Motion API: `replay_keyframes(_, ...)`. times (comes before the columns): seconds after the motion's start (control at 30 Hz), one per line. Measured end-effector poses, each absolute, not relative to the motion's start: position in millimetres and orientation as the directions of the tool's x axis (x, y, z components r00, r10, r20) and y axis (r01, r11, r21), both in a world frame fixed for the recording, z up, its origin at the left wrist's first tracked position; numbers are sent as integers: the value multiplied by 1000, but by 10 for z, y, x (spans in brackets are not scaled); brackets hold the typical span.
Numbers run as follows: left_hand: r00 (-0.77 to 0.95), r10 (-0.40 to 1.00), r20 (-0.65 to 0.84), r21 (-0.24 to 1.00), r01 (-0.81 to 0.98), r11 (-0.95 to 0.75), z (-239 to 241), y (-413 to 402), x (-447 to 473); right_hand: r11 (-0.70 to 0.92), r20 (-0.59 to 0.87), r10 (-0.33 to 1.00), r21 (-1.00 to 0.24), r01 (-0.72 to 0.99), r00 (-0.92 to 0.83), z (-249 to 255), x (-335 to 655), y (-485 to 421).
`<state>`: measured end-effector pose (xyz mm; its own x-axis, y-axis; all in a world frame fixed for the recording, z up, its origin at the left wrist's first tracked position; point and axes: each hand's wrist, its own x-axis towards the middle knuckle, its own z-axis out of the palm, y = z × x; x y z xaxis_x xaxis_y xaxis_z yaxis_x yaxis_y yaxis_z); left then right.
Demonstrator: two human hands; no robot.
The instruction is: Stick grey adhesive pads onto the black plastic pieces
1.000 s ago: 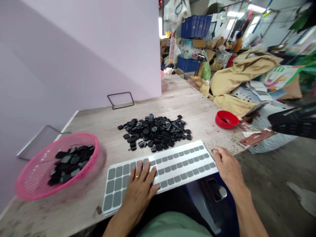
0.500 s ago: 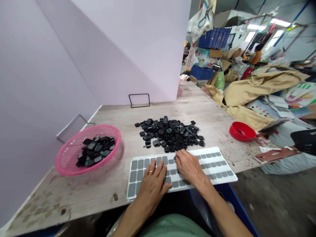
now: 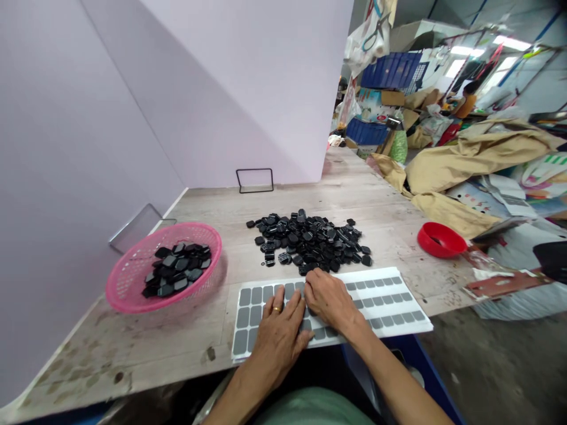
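Observation:
A white sheet [image 3: 384, 290] with rows of grey rounded stickers lies at the table's front edge. My left hand [image 3: 281, 330], with a ring on one finger, rests flat on the left half of this sheet, fingers spread. Beside it, my right hand [image 3: 330, 301] has its fingers curled down at the sheet's upper middle; the fingertips are hidden, so what they pinch cannot be seen. Just beyond the sheet is a heap of small black plastic pieces [image 3: 319, 239]. A pink basket [image 3: 215, 239] on the left holds more black pieces, several with grey faces.
A red bowl [image 3: 427, 242] stands near the table's right edge. A black wire stand [image 3: 256, 191] is by the pale partition [image 3: 248, 88], and another metal frame [image 3: 133, 227] is behind the basket. Tan cloth [image 3: 478, 156] and blue crates [image 3: 390, 71] are piled on the right.
My right hand has shifted slightly left along the sheet, closer to my left hand. The whole view has swung a little, so things appear farther right. My left hand stays flat on the sheet.

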<state>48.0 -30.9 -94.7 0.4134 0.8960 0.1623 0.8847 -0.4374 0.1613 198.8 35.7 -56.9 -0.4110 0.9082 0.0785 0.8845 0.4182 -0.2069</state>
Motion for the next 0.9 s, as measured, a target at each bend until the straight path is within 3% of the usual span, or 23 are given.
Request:
replay_keyframes(0.4, 389, 914, 117, 161, 901, -404, -898, -329, 511, 444, 89, 890, -392, 806, -447, -502, 2097, 394)
replay_keyframes(0.63, 366, 927, 82, 202, 905, -375, -818, -321, 547, 386, 69, 921, -280, 879, -382, -488, 2175, 380)
replay_keyframes(0.9, 358, 930, 83, 205, 907, -367, -816, -334, 573, 432, 26, 899, -213, 876, -437, -503, 2029, 407)
